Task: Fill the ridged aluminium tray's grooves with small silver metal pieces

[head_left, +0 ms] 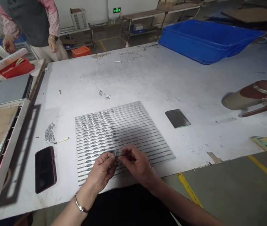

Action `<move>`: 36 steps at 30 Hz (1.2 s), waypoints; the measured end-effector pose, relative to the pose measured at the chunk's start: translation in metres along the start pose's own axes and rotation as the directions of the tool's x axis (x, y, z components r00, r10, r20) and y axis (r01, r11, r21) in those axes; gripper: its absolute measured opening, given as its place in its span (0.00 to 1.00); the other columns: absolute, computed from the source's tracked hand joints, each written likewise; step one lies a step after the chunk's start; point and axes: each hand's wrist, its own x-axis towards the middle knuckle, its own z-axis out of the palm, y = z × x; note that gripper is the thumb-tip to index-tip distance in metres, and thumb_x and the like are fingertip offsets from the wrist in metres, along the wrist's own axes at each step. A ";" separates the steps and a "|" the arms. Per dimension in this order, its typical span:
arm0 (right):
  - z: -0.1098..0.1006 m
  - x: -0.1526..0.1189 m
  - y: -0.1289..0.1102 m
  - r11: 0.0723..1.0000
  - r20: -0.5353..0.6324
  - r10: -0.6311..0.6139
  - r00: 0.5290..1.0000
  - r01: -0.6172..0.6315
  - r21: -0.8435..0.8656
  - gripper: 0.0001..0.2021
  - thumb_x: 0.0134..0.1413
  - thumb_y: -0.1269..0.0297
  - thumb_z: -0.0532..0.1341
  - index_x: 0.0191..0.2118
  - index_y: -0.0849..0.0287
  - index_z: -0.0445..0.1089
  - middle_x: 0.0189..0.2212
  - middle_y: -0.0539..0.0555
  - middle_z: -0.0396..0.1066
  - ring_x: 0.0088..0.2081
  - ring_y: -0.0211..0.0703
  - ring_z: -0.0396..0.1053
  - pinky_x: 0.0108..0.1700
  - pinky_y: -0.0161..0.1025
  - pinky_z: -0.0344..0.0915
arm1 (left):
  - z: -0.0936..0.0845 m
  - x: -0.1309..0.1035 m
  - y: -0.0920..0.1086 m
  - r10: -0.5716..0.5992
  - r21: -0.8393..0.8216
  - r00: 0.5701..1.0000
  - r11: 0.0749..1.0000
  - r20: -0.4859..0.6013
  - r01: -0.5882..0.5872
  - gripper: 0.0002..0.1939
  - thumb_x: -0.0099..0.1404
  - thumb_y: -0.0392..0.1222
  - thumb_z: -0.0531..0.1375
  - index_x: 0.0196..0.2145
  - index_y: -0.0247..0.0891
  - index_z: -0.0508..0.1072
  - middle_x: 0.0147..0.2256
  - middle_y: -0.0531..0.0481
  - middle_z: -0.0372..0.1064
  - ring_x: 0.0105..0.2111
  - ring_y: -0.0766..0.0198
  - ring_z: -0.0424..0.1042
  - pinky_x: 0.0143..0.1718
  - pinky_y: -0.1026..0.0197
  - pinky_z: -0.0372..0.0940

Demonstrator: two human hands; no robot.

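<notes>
My left hand (103, 169) pinches a small grey leaf-shaped piece (115, 154) between thumb and forefinger. The fingers of my right hand (137, 164) are closed in a pinch at the same piece, partly hidden from view. Both hands are over the near edge of a flat sheet (135, 119) with many parallel ridges. Rows of dark leaf-shaped pieces (94, 128) sit along the ridges on its left half; the right half shows plain ridges. A heap of loose grey pieces (50, 133) lies to the left, beside a thin tool with a pale handle (62, 139).
A phone (45, 169) lies at the near left, a dark flat block (177, 118) right of the sheet. A brown-handled jug (251, 94) rests at the right, below a blue tray (204, 40). Racks (13, 128) stand at the left edge. Another person (32, 25) stands across the table.
</notes>
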 end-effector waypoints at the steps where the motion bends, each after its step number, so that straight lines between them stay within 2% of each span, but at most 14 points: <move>1: 0.004 -0.004 0.000 1.000 -0.010 0.004 1.000 -0.004 -0.002 0.07 0.60 0.62 0.65 0.43 0.55 0.72 0.34 0.52 0.76 0.32 0.41 0.74 0.37 0.38 0.73 | 0.002 0.000 -0.003 0.025 -0.012 0.999 1.000 -0.025 -0.025 0.22 0.52 0.52 0.74 0.29 0.36 0.69 0.20 0.59 0.60 0.14 0.79 0.48 0.15 0.70 0.36; 4: 0.010 -0.012 0.000 0.997 -0.028 -0.072 0.997 0.071 -0.032 0.05 0.64 0.62 0.61 0.40 0.55 0.73 0.36 0.54 0.76 0.38 0.43 0.75 0.43 0.39 0.72 | 0.009 -0.001 -0.010 0.074 -0.016 0.995 0.997 -0.071 -0.075 0.22 0.51 0.54 0.73 0.28 0.35 0.69 0.17 0.62 0.54 0.14 0.79 0.46 0.15 0.70 0.37; 7: 0.007 -0.008 0.008 0.995 -0.010 -0.079 0.997 0.079 -0.061 0.07 0.66 0.63 0.58 0.40 0.56 0.73 0.37 0.55 0.76 0.39 0.44 0.74 0.43 0.40 0.72 | 0.015 -0.004 -0.009 0.036 -0.011 0.996 0.999 -0.079 -0.037 0.19 0.52 0.51 0.73 0.30 0.34 0.72 0.23 0.54 0.66 0.16 0.77 0.54 0.15 0.71 0.40; 11: -0.005 0.026 0.024 0.987 0.060 -0.050 0.997 0.059 -0.146 0.07 0.64 0.65 0.56 0.41 0.57 0.72 0.36 0.54 0.77 0.38 0.44 0.74 0.45 0.41 0.70 | 0.010 -0.008 0.003 -0.028 -0.037 0.992 0.999 -0.122 0.023 0.20 0.53 0.46 0.73 0.40 0.33 0.74 0.32 0.44 0.76 0.20 0.73 0.63 0.17 0.71 0.48; 13: -0.007 0.046 0.029 0.976 0.133 -0.066 0.989 0.092 -0.199 0.08 0.64 0.68 0.56 0.39 0.58 0.72 0.36 0.54 0.77 0.39 0.44 0.73 0.46 0.41 0.68 | 0.002 -0.009 0.009 0.015 -0.040 0.984 0.999 -0.179 -0.023 0.21 0.54 0.48 0.73 0.38 0.34 0.72 0.32 0.43 0.77 0.20 0.74 0.62 0.17 0.72 0.49; 16: -0.004 0.067 0.031 0.948 0.245 -0.035 0.969 0.110 -0.300 0.08 0.63 0.71 0.56 0.34 0.59 0.71 0.33 0.53 0.76 0.37 0.42 0.71 0.43 0.38 0.64 | -0.013 -0.008 0.015 0.079 0.017 0.976 0.997 -0.203 -0.077 0.24 0.55 0.57 0.72 0.32 0.35 0.69 0.24 0.48 0.73 0.14 0.78 0.52 0.13 0.71 0.39; 18: 0.001 0.072 0.031 0.921 0.260 0.015 0.966 0.088 -0.380 0.08 0.62 0.73 0.56 0.32 0.59 0.69 0.30 0.52 0.74 0.34 0.41 0.70 0.39 0.36 0.61 | -0.023 -0.007 0.017 0.097 0.053 0.980 0.995 -0.173 -0.089 0.26 0.55 0.61 0.70 0.30 0.35 0.68 0.18 0.54 0.67 0.11 0.79 0.46 0.12 0.70 0.34; 20: 0.003 0.074 0.031 0.903 0.239 0.068 0.969 0.042 -0.428 0.06 0.60 0.73 0.57 0.33 0.59 0.69 0.27 0.50 0.71 0.31 0.40 0.68 0.36 0.35 0.59 | -0.029 -0.004 0.018 0.098 0.069 0.984 0.994 -0.147 -0.089 0.27 0.54 0.63 0.70 0.30 0.36 0.68 0.16 0.58 0.63 0.10 0.79 0.45 0.11 0.70 0.33; 22: 0.003 0.076 0.032 0.904 0.223 0.094 0.970 0.011 -0.426 0.02 0.59 0.72 0.59 0.36 0.59 0.68 0.26 0.48 0.70 0.29 0.39 0.67 0.34 0.34 0.57 | -0.033 -0.003 0.020 0.099 0.078 0.984 0.993 -0.146 -0.088 0.27 0.52 0.61 0.72 0.30 0.37 0.68 0.16 0.61 0.59 0.10 0.79 0.44 0.11 0.70 0.34; 24: 0.002 0.080 0.032 0.909 0.224 0.058 0.973 0.041 -0.414 0.02 0.59 0.71 0.60 0.37 0.58 0.68 0.27 0.48 0.70 0.29 0.38 0.66 0.34 0.34 0.57 | -0.035 -0.001 0.023 0.103 0.076 0.981 0.993 -0.162 -0.092 0.26 0.50 0.58 0.74 0.31 0.36 0.69 0.16 0.62 0.57 0.11 0.79 0.45 0.12 0.71 0.35; 28: 0.004 0.088 0.029 0.885 0.306 -0.055 0.950 0.188 -0.425 0.07 0.61 0.72 0.59 0.30 0.59 0.68 0.29 0.50 0.70 0.32 0.39 0.67 0.35 0.34 0.57 | -0.035 0.001 0.034 0.103 0.012 0.977 0.995 -0.188 -0.102 0.27 0.51 0.53 0.75 0.40 0.32 0.74 0.22 0.56 0.65 0.16 0.77 0.54 0.14 0.73 0.44; 31: 0.006 0.099 0.026 0.848 0.377 -0.057 0.924 0.244 -0.470 0.08 0.58 0.75 0.61 0.28 0.60 0.69 0.29 0.51 0.71 0.31 0.39 0.66 0.33 0.34 0.55 | -0.038 0.005 0.044 0.136 -0.028 0.972 0.989 -0.191 -0.144 0.23 0.52 0.49 0.75 0.38 0.33 0.72 0.27 0.50 0.71 0.17 0.77 0.56 0.14 0.74 0.45; 34: 0.000 0.130 0.022 0.855 0.445 -0.066 0.893 0.281 -0.436 0.09 0.59 0.72 0.61 0.27 0.60 0.72 0.27 0.51 0.73 0.29 0.39 0.67 0.32 0.34 0.56 | -0.042 0.014 0.057 0.147 -0.109 0.964 0.979 -0.219 -0.174 0.19 0.54 0.43 0.74 0.32 0.34 0.69 0.28 0.50 0.72 0.17 0.78 0.54 0.12 0.74 0.45; 36: -0.008 0.165 0.018 0.833 0.406 -0.051 0.912 0.263 -0.486 0.11 0.63 0.69 0.58 0.31 0.60 0.75 0.30 0.52 0.75 0.33 0.40 0.70 0.35 0.34 0.59 | -0.043 0.021 0.067 0.119 -0.163 0.963 0.973 -0.241 -0.161 0.17 0.56 0.40 0.73 0.29 0.34 0.67 0.26 0.51 0.70 0.16 0.79 0.53 0.12 0.74 0.46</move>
